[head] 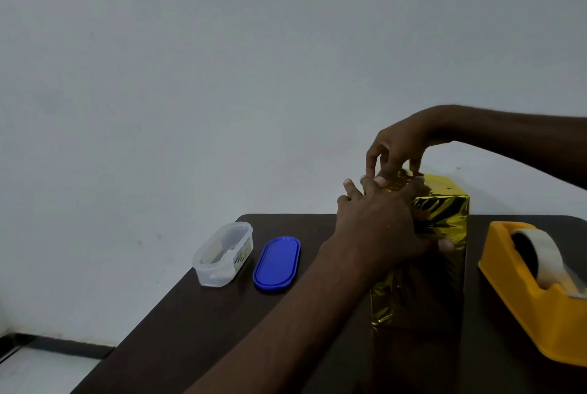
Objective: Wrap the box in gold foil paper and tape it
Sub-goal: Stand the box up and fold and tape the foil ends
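Dark brown table [222, 314] against a pale wall. Box [444, 225] stands upright right of centre on the table, already sheathed in crinkled gold foil paper [451, 203]; foil on the near lower corner is creased and loose. Left hand [378, 225] comes in from near left, laid flat against the box's near-left face, fingers spread and fairly straight, reaching up to the top edge; thumb tip shows at the right, pressed on the foil. Right hand [397, 145] reaches in from the right, above the box's top, fingers curled down with tips on the crumpled foil at the top near-left edge, just beside the left fingertips; whether it pinches the foil or only presses it, cannot tell. Yellow tape dispenser [521, 295] with a roll of clear tape [536, 253] sits right of the box, near but apart. Left of the hands: blue oval lid [277, 263] lying flat, and beyond it a clear plastic container [222, 253], uncovered.
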Tool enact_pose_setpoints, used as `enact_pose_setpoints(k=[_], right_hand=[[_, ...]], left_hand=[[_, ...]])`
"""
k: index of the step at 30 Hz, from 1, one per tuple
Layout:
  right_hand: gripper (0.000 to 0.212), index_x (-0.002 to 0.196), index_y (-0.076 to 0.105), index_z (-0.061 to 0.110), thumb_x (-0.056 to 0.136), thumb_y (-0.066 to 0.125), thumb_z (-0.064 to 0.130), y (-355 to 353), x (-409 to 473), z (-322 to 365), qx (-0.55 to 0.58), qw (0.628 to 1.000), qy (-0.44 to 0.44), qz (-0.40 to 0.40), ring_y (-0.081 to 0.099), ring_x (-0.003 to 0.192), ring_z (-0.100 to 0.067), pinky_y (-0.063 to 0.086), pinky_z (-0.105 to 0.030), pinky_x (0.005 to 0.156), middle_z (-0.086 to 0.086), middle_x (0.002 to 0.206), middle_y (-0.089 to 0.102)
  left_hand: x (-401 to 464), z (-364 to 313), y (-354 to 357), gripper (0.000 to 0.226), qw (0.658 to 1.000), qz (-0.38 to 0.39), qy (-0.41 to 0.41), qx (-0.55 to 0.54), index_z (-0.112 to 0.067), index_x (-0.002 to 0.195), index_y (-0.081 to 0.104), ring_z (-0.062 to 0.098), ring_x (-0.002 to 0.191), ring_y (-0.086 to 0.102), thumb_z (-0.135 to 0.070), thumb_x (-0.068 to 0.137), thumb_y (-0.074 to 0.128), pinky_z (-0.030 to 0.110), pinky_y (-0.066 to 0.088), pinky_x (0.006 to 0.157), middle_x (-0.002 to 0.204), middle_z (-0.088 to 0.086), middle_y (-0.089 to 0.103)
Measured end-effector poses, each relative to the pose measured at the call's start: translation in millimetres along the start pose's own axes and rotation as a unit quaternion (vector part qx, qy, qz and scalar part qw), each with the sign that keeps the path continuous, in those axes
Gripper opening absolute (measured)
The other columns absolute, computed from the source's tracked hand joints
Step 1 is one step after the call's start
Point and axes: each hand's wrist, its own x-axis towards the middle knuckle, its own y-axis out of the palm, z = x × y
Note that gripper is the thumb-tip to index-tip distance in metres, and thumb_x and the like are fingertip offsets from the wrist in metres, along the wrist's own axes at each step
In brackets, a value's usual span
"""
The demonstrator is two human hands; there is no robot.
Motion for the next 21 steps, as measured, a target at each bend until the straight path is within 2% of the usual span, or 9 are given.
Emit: enact_pose_setpoints(k=[2, 4, 8, 10, 15, 19, 21], right_hand=[[0.045, 0.115, 0.068, 0.019, 0.076, 0.076, 0.041, 1, -4, -6, 0.035, 0.999, -0.006, -0.003, 0.067, 0.098, -0.026, 0.058, -0.033, 0.072, -0.009, 0.106, 0.071], [0.037, 0.115, 0.069, 0.021, 0.082, 0.074, 0.037, 1, -8, -12, 0.08, 0.996, -0.021, -0.013, 0.068, 0.103, -0.028, 0.058, -0.035, 0.073, -0.009, 0.107, 0.072], [0.048, 0.121, 0.065, 0.021, 0.078, 0.073, 0.041, 7, -7, -18, 0.094, 0.995, -0.022, 0.018, 0.067, 0.105, -0.029, 0.058, -0.044, 0.083, -0.009, 0.108, 0.071], [0.046, 0.122, 0.063, 0.021, 0.081, 0.072, 0.039, 8, -5, -19, 0.075, 0.997, -0.008, 0.03, 0.066, 0.109, -0.03, 0.057, -0.046, 0.087, -0.012, 0.114, 0.069], [0.057, 0.117, 0.067, 0.022, 0.065, 0.08, 0.043, -2, -13, -23, 0.048, 0.999, -0.007, -0.016, 0.069, 0.103, -0.023, 0.061, -0.039, 0.078, -0.006, 0.108, 0.073], [0.031, 0.115, 0.068, 0.022, 0.086, 0.072, 0.032, 1, -11, -31, 0.024, 0.999, 0.017, -0.028, 0.071, 0.098, -0.019, 0.061, -0.036, 0.072, -0.006, 0.107, 0.074], [0.027, 0.116, 0.068, 0.022, 0.09, 0.069, 0.03, 1, -9, -33, 0.02, 0.999, 0.022, -0.035, 0.071, 0.099, -0.019, 0.061, -0.036, 0.073, -0.007, 0.108, 0.073]], left_hand=[[-1, -1, 0, 0.094, 1.0, -0.001, -0.002, -0.003, -0.042, 0.153, 0.008, 0.053, 0.143, -0.004, -0.07, 0.078, 0.059, 0.063, 0.015, 0.113, 0.16, 0.025, 0.002], [-2, -2, 2, 0.094, 1.0, -0.006, -0.003, -0.005, -0.042, 0.152, 0.008, 0.053, 0.143, -0.006, -0.07, 0.078, 0.059, 0.063, 0.014, 0.113, 0.16, 0.025, 0.0], [-3, -1, 3, 0.095, 1.0, -0.014, -0.003, -0.004, -0.042, 0.153, 0.006, 0.052, 0.143, -0.006, -0.07, 0.078, 0.059, 0.062, 0.015, 0.114, 0.16, 0.024, 0.0], [-2, -1, 3, 0.095, 1.0, -0.014, -0.005, 0.001, -0.041, 0.153, 0.006, 0.052, 0.143, -0.004, -0.07, 0.079, 0.059, 0.062, 0.015, 0.114, 0.16, 0.025, 0.002], [0, -1, 4, 0.096, 1.0, -0.011, -0.005, -0.002, -0.042, 0.153, 0.003, 0.054, 0.143, -0.006, -0.071, 0.079, 0.057, 0.062, 0.015, 0.113, 0.159, 0.026, 0.002], [-1, -3, 7, 0.105, 1.0, -0.023, -0.012, 0.002, -0.037, 0.153, -0.007, 0.054, 0.142, -0.006, -0.073, 0.078, 0.056, 0.061, 0.016, 0.114, 0.158, 0.028, 0.004], [0, -4, 7, 0.105, 1.0, -0.023, -0.017, 0.008, -0.034, 0.154, -0.004, 0.054, 0.143, -0.006, -0.072, 0.078, 0.057, 0.061, 0.016, 0.114, 0.158, 0.027, 0.005]])
